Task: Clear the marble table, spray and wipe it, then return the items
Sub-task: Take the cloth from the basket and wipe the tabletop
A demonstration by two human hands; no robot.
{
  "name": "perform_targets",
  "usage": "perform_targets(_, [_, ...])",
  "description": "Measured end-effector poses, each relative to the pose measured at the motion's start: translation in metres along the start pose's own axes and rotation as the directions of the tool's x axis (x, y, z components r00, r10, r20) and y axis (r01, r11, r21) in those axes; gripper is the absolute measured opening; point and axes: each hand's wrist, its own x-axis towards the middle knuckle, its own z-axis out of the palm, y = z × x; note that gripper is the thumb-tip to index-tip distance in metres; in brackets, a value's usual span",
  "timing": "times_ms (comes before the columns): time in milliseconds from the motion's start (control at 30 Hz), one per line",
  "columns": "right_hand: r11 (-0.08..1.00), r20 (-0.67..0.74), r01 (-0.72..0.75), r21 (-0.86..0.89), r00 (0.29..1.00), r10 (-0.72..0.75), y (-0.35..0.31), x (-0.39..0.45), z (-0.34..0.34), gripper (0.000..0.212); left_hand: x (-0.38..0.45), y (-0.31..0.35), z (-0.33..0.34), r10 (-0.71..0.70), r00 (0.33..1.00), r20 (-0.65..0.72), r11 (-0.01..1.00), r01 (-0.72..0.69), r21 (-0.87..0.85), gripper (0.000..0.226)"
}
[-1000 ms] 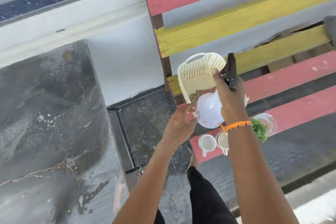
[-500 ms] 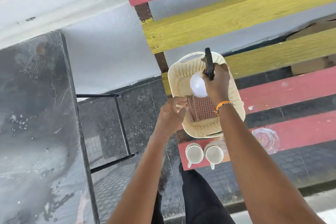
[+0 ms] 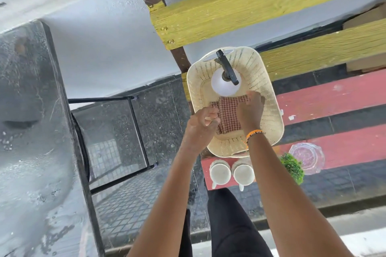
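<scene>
Right hand point(image 3: 249, 110): fingers curled over the far edge of the checked cloth point(image 3: 228, 116), gripping it. Left hand point(image 3: 200, 126): fingertips pinch the cloth's near-left edge, remaining fingers loosely bent. Cloth lies folded on the floor of the cream basket point(image 3: 265, 98) — just beside it, in the basket's far end, the white spray bottle point(image 3: 224, 83) stands upright, black trigger head on top. Basket sits on the red-and-yellow slatted bench point(image 3: 334, 98). Near edge of bench: two white cups point(image 3: 231, 173), a small green plant point(image 3: 292, 168), a glass dish point(image 3: 307, 157). Marble table point(image 3: 31, 131) at left — surface wet.
</scene>
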Motion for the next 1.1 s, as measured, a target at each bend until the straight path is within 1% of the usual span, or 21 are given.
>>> perform_targets(67, [0.961, 0.066, -0.219, -0.169, 0.970, 0.233, 0.020, 0.005, 0.001, 0.061, 0.002, -0.001, 0.002, -0.010, 1.000, 0.004, 1.000, 0.010, 0.005, 0.028])
perform_targets(100, [0.936, 0.102, -0.283, -0.211, 0.946, 0.309, 0.026, 0.009, 0.003, 0.063, 0.002, -0.001, 0.003, -0.012, 1.000, 0.005, 1.000, 0.012, 0.005, 0.029])
perform_targets(133, [0.915, 0.126, -0.325, -0.241, 0.924, 0.361, 0.029, 0.012, 0.005, 0.066, 0.003, -0.002, 0.003, -0.013, 1.000, 0.004, 1.000, 0.013, 0.003, 0.029])
perform_targets(200, [0.885, 0.129, -0.314, -0.344, 0.918, 0.376, 0.034, 0.020, 0.010, 0.068, 0.002, -0.006, 0.004, -0.016, 1.000, 0.001, 1.000, 0.016, 0.004, 0.028])
perform_targets(267, [0.858, 0.105, -0.267, -0.439, 0.933, 0.344, 0.037, 0.025, 0.009, 0.056, 0.000, -0.010, 0.004, -0.023, 1.000, 0.013, 1.000, 0.023, 0.007, 0.028])
perform_targets(333, [0.876, 0.131, -0.200, -0.438, 0.950, 0.283, 0.036, 0.030, 0.006, 0.019, -0.003, -0.014, 0.004, -0.025, 0.999, 0.024, 1.000, 0.025, 0.005, 0.030])
perform_targets(367, [0.899, 0.157, -0.170, -0.404, 0.955, 0.251, 0.035, 0.030, 0.003, 0.008, -0.005, -0.015, 0.004, -0.026, 0.999, 0.026, 1.000, 0.025, 0.001, 0.031])
perform_targets(400, [0.921, 0.178, -0.145, -0.362, 0.959, 0.221, 0.032, 0.029, 0.001, 0.019, -0.007, -0.016, 0.004, -0.021, 0.999, 0.026, 1.000, 0.022, -0.010, 0.032])
perform_targets(433, [0.946, 0.204, -0.136, -0.294, 0.958, 0.201, 0.029, 0.025, -0.001, 0.021, -0.009, -0.018, 0.003, -0.014, 1.000, 0.026, 1.000, 0.015, -0.022, 0.034])
perform_targets(533, [0.995, 0.296, -0.090, -0.049, 0.950, 0.101, 0.004, -0.008, -0.007, 0.006, -0.019, -0.023, 0.001, 0.044, 0.999, 0.016, 0.998, -0.043, -0.047, 0.045])
perform_targets(567, [0.999, 0.321, -0.051, -0.016, 0.945, 0.053, -0.005, -0.021, -0.009, 0.003, -0.023, -0.024, 0.000, 0.070, 0.997, 0.015, 0.996, -0.069, -0.064, 0.052])
perform_targets(633, [0.999, 0.337, 0.040, 0.005, 0.941, -0.040, -0.023, -0.050, -0.010, 0.011, -0.031, -0.027, -0.004, 0.118, 0.992, 0.032, 0.988, -0.115, -0.099, 0.073])
perform_targets(700, [0.993, 0.320, 0.103, 0.051, 0.940, -0.114, -0.043, -0.082, -0.010, 0.017, -0.037, -0.030, -0.008, 0.165, 0.984, 0.061, 0.985, -0.161, -0.064, 0.092])
perform_targets(733, [0.988, 0.315, 0.131, 0.081, 0.937, -0.150, -0.053, -0.099, -0.010, 0.017, -0.040, -0.033, -0.011, 0.190, 0.980, 0.064, 0.980, -0.186, -0.065, 0.097])
perform_targets(767, [0.982, 0.313, 0.163, 0.095, 0.931, -0.185, -0.061, -0.115, -0.008, 0.017, -0.045, -0.035, -0.015, 0.203, 0.977, 0.062, 0.974, -0.195, -0.119, 0.098])
perform_targets(800, [0.974, 0.321, 0.201, 0.101, 0.920, -0.223, -0.068, -0.130, -0.005, 0.019, -0.053, -0.037, -0.021, 0.202, 0.979, 0.032, 0.957, -0.191, -0.217, 0.091])
perform_targets(833, [0.968, 0.348, 0.220, 0.119, 0.904, -0.248, -0.075, -0.144, -0.001, 0.024, -0.061, -0.038, -0.030, 0.187, 0.982, -0.029, 0.934, -0.186, -0.304, 0.075])
perform_targets(900, [0.964, 0.456, 0.193, 0.183, 0.852, -0.258, -0.085, -0.169, 0.008, 0.032, -0.079, -0.044, -0.051, 0.129, 0.972, -0.198, 0.901, -0.198, -0.385, 0.034])
perform_targets(933, [0.959, 0.509, 0.200, 0.202, 0.815, -0.277, -0.088, -0.181, 0.013, 0.029, -0.089, -0.051, -0.063, 0.086, 0.965, -0.249, 0.875, -0.192, -0.444, 0.024])
perform_targets(1000, [0.941, 0.547, 0.300, 0.159, 0.766, -0.336, -0.093, -0.205, 0.024, 0.023, -0.113, -0.069, -0.088, -0.011, 0.960, -0.278, 0.795, -0.160, -0.586, 0.024])
perform_targets(1100, [0.914, 0.512, 0.383, 0.133, 0.763, -0.394, -0.098, -0.247, 0.049, 0.020, -0.156, -0.104, -0.123, -0.105, 0.947, -0.304, 0.676, -0.156, -0.720, 0.019])
